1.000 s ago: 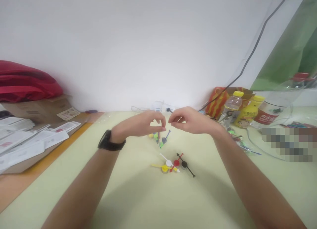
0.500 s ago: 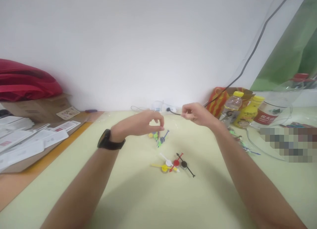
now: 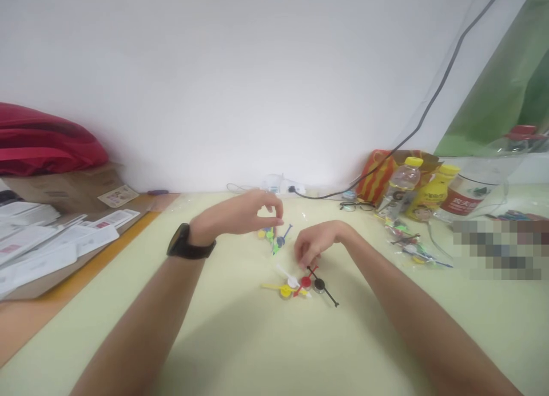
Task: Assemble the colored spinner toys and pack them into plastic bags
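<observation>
My left hand (image 3: 246, 211), a black watch (image 3: 189, 244) on its wrist, hovers above the table with thumb and forefinger curved apart and nothing between them. Under and beside it lie small blue, green and yellow arrow spinners (image 3: 281, 240). My right hand (image 3: 315, 243) is lowered, fingers curled and thumb close to them; what they hold, if anything, is hidden. Its fingertips are just over a row of arrow spinners: a yellow spinner (image 3: 285, 292), a white spinner (image 3: 293, 282), a red spinner (image 3: 306, 282) and a black spinner (image 3: 319, 284). Whether they touch one I cannot tell.
More colourful pieces in clear plastic (image 3: 412, 247) lie to the right, near glasses (image 3: 357, 206), a clear bottle (image 3: 405, 176), a yellow bottle (image 3: 433, 196) and a large jug (image 3: 465, 196). A cable (image 3: 326, 197) runs along the wall. White packets (image 3: 94, 236) lie on cardboard at left.
My right hand has come down and toward me, from near the wall to above the row of spinners, uncovering the glasses. My left hand has hardly moved.
</observation>
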### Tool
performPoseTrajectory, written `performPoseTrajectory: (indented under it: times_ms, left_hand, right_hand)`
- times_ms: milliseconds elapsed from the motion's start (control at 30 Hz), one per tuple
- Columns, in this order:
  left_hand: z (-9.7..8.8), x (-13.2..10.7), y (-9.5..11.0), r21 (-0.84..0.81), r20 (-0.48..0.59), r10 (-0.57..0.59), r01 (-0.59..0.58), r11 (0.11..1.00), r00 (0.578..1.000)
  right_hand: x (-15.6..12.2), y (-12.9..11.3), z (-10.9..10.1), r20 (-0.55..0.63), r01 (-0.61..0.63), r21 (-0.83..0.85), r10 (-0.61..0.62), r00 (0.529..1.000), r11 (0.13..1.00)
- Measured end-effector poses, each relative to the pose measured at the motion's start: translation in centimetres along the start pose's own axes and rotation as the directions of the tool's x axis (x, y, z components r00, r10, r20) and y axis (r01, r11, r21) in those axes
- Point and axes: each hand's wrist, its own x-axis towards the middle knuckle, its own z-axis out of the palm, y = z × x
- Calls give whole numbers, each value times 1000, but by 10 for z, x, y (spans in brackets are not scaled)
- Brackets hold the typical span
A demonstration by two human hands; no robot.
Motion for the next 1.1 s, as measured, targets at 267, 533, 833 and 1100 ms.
performPoseTrajectory:
  times_ms: [267, 533, 833, 1100]
  left_hand:
    - [0, 0, -1, 5, -6, -9, 9, 1000, 1000]
    - [0, -2, -2, -9, -13, 5, -5, 1000, 1000]
    - [2, 2, 6, -30, -28, -1, 1, 1000, 1000]
    - [5, 4, 9, -40, -37, -32, 31, 999, 999]
  right_hand:
    - [-30, 3, -13, -67, 128, 77, -122, 990, 989]
    - [-110, 3, -25, -726, 572, 115, -325, 606, 812]
    - [-93, -57, -5, -934, 258, -268, -316, 167, 928]
    - [-61, -69, 9, -822, 158, -387, -417, 387, 908]
